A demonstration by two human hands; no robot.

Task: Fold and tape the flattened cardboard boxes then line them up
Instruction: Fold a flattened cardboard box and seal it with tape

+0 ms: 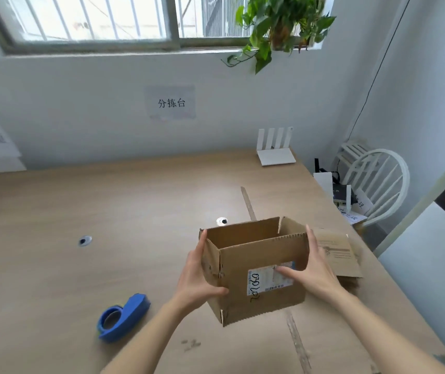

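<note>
Surface (86,201) first: a broad wooden top running to the wall, and the work sits toward its right edge, near the front. That placing looks deliberate, since the stack of flattened cardboard boxes (338,255) lies just at the right edge, within easy reach of the next pick.

Raised above the wood, the opened cardboard box (259,268) is held upright with its open mouth facing up and a white shipping label (268,279) turned toward the person. I judge it is being squared up, walls pushed true, before the flaps are folded and taped.

The grip is two-handed and clamps the box from opposite sides. The left hand (198,276) lies flat against the left wall, fingers straight up toward the rim, thumb hooked under onto the front face. The right hand (314,268) presses the right wall the same way, fingers straight, thumb reaching across the label. So the box sits squarely between the palms, squeezed rather than pinched.

Toward the front edge, left of the box and well apart from it, the blue tape dispenser (122,317) rests untouched, seemingly parked for the taping step.
</note>
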